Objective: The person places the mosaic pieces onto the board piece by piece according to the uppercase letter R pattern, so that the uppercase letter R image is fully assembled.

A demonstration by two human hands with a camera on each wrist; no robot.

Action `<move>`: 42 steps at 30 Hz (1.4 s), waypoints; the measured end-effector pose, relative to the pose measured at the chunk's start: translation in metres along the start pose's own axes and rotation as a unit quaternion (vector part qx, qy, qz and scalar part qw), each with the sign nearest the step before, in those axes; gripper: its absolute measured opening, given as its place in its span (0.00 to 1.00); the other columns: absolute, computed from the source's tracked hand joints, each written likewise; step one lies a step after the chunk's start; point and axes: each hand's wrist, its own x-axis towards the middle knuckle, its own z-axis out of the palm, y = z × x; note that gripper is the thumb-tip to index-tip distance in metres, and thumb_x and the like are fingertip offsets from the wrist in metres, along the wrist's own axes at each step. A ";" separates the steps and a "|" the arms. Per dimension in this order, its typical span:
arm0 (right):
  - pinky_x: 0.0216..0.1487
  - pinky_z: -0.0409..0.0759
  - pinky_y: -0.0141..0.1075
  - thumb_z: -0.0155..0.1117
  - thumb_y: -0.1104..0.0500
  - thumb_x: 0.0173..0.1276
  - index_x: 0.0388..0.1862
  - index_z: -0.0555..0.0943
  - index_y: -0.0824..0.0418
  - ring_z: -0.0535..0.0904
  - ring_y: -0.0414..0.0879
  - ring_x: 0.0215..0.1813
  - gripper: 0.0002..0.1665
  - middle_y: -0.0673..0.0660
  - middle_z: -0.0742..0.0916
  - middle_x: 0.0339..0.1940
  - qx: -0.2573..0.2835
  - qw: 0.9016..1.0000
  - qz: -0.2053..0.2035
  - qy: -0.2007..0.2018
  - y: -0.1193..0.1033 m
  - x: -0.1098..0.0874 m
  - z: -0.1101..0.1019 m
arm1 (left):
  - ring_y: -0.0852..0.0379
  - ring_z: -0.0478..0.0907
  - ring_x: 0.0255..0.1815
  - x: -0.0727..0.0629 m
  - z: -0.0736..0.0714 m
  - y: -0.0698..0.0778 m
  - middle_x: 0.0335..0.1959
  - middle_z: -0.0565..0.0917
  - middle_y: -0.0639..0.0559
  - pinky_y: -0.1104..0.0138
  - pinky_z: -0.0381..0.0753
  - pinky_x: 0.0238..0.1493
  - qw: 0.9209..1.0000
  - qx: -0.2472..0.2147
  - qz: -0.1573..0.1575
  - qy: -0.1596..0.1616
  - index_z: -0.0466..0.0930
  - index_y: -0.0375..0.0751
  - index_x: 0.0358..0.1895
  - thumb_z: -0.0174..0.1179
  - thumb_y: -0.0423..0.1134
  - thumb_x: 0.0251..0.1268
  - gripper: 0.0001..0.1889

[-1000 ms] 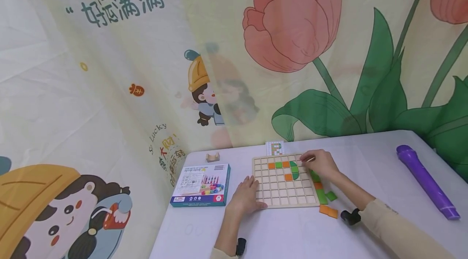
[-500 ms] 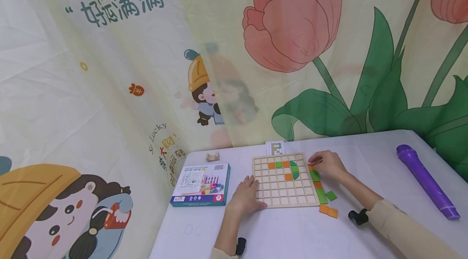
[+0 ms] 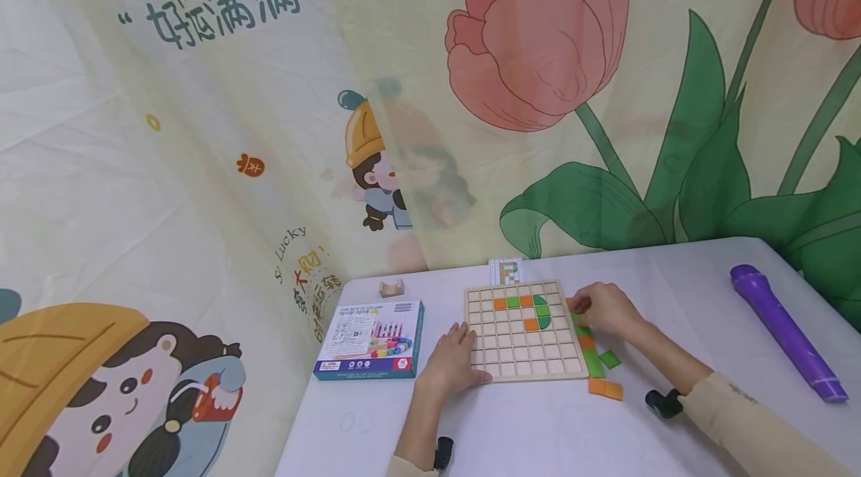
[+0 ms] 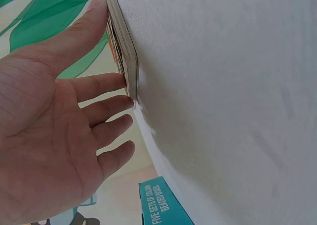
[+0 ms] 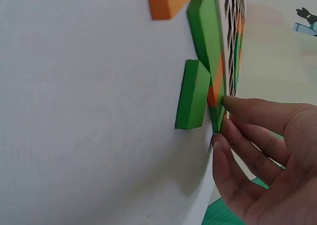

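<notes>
A wooden grid board (image 3: 514,372) lies on the table with orange and green tiles (image 3: 542,310) set in its upper part. My left hand (image 3: 449,361) rests at the board's left side, fingers fairly straight, fingertips and thumb touching its edge; the left wrist view shows the board's edge (image 4: 130,61) at the fingertips. Along the board's right side runs a row of green and orange blocks (image 3: 592,362). At the row's far end my right hand (image 3: 608,309) has thumb and fingers about a green block (image 5: 217,117), partly hidden by them. A separate green block (image 3: 610,359) lies beside the row.
Two orange blocks (image 3: 605,388) lie at the row's near end. A pattern card (image 3: 506,271) stands behind the board. To the left are a teal box (image 3: 368,342) and a small wooden stand (image 3: 391,288). A purple microphone-shaped object (image 3: 787,335) lies far right.
My right hand has moved from the board's upper right edge to the block row, and the thin piece seen in its fingers earlier no longer shows. My left hand has stayed put.
</notes>
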 end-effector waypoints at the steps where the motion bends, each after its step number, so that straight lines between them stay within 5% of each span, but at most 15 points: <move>1: 0.44 0.85 0.47 0.79 0.69 0.55 0.38 0.90 0.62 0.84 0.47 0.38 0.11 0.50 0.89 0.31 -0.002 1.000 0.001 -0.002 0.000 0.000 0.000 | 0.43 0.56 0.84 0.000 0.000 0.000 0.80 0.66 0.40 0.49 0.60 0.81 1.000 0.000 0.000 0.000 0.70 0.36 0.76 0.78 0.52 0.57 0.46; 18: 0.32 0.80 0.36 0.78 0.69 0.55 0.45 0.88 0.66 0.80 0.48 0.35 0.16 0.53 0.86 0.30 0.051 0.998 0.009 0.026 -0.002 0.005 -0.006 | 0.43 0.55 0.84 0.002 0.000 0.000 0.81 0.65 0.41 0.49 0.59 0.81 1.000 0.000 0.000 -0.004 0.70 0.37 0.76 0.78 0.52 0.58 0.45; 42: 0.41 0.84 0.37 0.79 0.66 0.60 0.47 0.89 0.66 0.86 0.44 0.36 0.15 0.48 0.90 0.30 0.120 0.993 -0.014 0.000 -0.030 0.026 0.019 | 0.44 0.55 0.84 0.001 0.000 0.000 0.81 0.64 0.42 0.50 0.58 0.82 1.000 -0.002 -0.008 -0.008 0.69 0.37 0.76 0.78 0.52 0.57 0.46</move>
